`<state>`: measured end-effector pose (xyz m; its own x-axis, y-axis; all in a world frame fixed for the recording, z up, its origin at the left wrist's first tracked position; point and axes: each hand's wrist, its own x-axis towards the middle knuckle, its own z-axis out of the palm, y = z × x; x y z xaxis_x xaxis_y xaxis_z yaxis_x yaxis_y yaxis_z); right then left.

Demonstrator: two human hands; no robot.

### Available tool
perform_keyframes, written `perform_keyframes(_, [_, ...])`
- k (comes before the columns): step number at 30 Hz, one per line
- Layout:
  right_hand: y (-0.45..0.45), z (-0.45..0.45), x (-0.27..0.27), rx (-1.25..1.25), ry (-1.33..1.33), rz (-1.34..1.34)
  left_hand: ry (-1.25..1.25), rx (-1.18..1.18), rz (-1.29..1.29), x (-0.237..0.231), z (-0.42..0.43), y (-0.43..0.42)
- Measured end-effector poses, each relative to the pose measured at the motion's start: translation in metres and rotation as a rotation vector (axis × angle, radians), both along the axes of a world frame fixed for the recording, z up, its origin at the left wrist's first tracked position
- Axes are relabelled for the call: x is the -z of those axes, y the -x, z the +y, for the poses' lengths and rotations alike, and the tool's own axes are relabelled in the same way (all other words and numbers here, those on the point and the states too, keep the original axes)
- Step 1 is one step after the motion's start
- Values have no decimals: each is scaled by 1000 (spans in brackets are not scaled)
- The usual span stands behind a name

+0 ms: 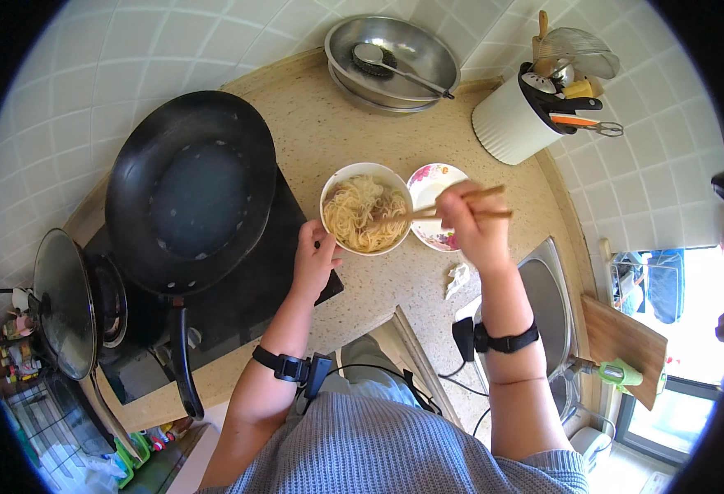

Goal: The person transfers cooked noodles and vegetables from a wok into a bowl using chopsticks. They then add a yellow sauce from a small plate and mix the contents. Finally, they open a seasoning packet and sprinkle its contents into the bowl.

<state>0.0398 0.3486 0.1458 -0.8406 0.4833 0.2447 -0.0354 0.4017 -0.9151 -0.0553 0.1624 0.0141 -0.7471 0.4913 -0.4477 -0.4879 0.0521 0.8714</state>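
Observation:
A white bowl [409, 233] of pale noodles [359, 213] stands on the speckled stone counter. My left hand [315, 256] holds the bowl at its lower left side, the thumb near the rim. In my right hand [476, 228] is a pair of wooden chopsticks [424, 214]; their tips reach among the noodles. Beneath that hand, close to the bowl's right side, lies a white plate with pink flowers [431, 179], partly hidden. A crumpled white tissue [458, 281] rests on the counter below the plate.
At left, a large black wok [201, 191] sits on the cooktop [263, 296], its handle towards me. A glass lid [65, 302] stands farther left. Steel basins [393, 62] and a utensil holder [510, 117] line the back. The sink [544, 296] is at right, near a wooden cutting board [624, 346].

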Motion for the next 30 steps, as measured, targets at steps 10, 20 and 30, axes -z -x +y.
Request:
perform_keyframes(10, [0,-13,27,81,-235,64,63,70,78,0,-2,4])
perform_keyframes(20, [-17,-41,82,347,111,-27,35,21,532,6,-22,-34])
perform_keyframes(30, [3,-26,21,393,-97,-94,-87,35,395,-16,-91,-85])
